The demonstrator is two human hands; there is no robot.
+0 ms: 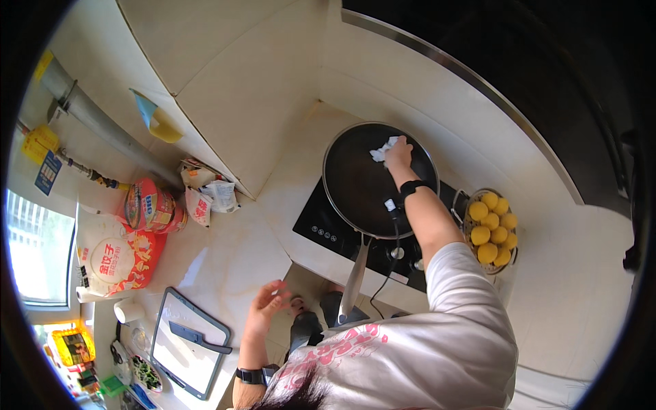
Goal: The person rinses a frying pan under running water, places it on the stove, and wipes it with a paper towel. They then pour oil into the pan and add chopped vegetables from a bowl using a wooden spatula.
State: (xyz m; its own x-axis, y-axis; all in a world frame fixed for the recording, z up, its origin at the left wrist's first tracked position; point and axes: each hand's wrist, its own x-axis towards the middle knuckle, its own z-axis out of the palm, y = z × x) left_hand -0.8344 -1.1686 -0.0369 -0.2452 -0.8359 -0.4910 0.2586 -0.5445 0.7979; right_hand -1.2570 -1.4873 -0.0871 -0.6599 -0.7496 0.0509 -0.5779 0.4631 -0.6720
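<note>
My right hand (401, 155) grips a crumpled white tissue (383, 149) over the far inside of a large dark frying pan (353, 179). Whether the tissue touches the pan's surface I cannot tell. The pan sits on a black glass cooktop (311, 212), and its long handle (354, 282) points back at my body. My left hand (268, 302) hangs in the air off the counter's front edge, fingers apart, holding nothing. A dark cable with a white plug-like end (390, 205) dangles in front of the pan.
A metal steamer basket (467, 225) of round yellow balls stands right of the cooktop. On the left counter are a cutting board (205, 369) with a cleaver (192, 335), a flour bag (110, 261), a red instant-noodle tub (151, 205) and small packets (220, 195). A range hood (461, 66) overhangs the upper right.
</note>
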